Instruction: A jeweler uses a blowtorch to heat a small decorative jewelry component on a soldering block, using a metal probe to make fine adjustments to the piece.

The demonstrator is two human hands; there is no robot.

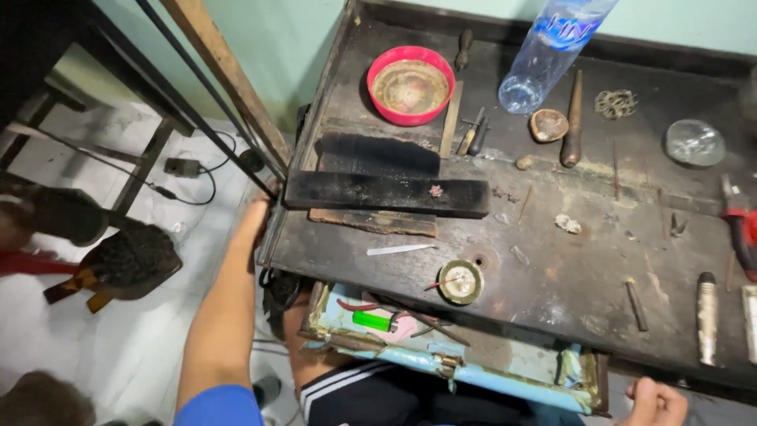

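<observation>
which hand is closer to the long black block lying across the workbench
Left. The left hand is at the bench's left edge, right beside the end of the black block. The right hand is down at the near edge, well away from it.

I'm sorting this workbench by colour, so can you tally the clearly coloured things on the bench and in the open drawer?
Red: 2, the bowl and the pliers handles
Green: 1, the small cylinder in the drawer
Clear with blue label: 1, the plastic bottle
Clear glass: 1, the round dish
Black: 1, the long block
Total: 6
</observation>
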